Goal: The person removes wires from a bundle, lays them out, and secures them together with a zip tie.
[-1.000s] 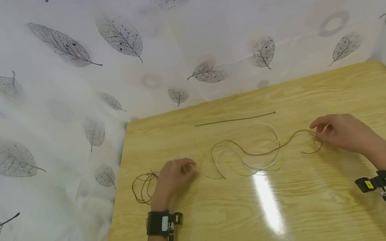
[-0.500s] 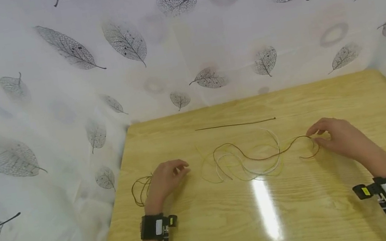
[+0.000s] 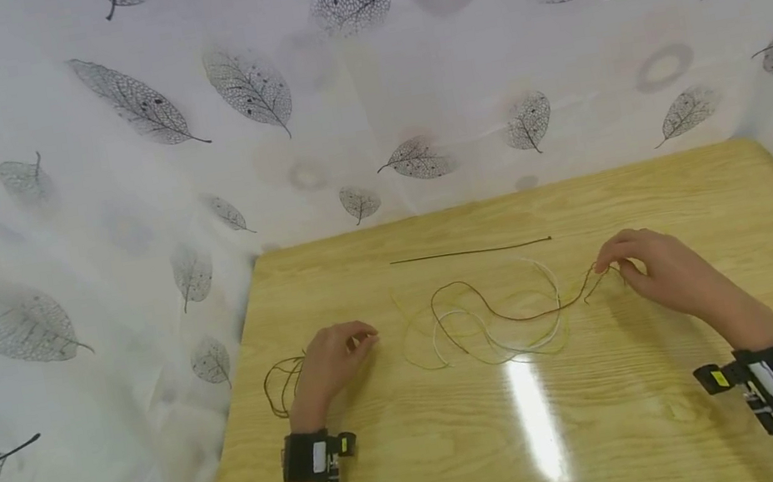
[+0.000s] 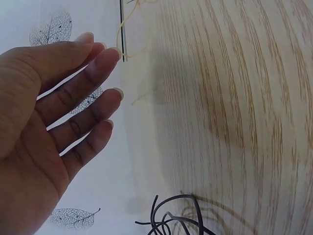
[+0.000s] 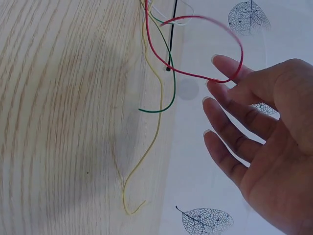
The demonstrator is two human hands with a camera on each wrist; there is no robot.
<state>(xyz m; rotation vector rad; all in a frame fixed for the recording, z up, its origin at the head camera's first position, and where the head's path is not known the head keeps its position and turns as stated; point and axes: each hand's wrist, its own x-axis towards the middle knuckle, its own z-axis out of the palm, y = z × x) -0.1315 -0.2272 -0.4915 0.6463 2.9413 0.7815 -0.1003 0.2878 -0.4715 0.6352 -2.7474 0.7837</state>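
Note:
My right hand (image 3: 653, 270) pinches a red wire (image 5: 195, 75) near one end, between thumb and fingers. The held end bends back in a loop toward the other wires. Beside it, a green wire (image 5: 173, 90) and a yellow wire (image 5: 161, 98) lie apart from the fingers. A white wire (image 3: 452, 311) curls among the tangled strands at mid-table. My left hand (image 3: 326, 366) holds nothing, its fingers loosely bent. Close to that hand is a loose coil of dark wire (image 4: 199, 218), partly hidden behind it in the head view.
A thin black cable tie (image 3: 472, 251) lies straight behind the wires on the wooden table (image 3: 450, 450). A leaf-patterned curtain (image 3: 310, 143) hangs along the table's back and left edges. Light glares off the table (image 3: 536, 419) in front of the wires.
My right hand has moved left, and the red wire's free end has folded closer to the rest of it. My left hand shifted slightly left, away from the strands, then stayed put.

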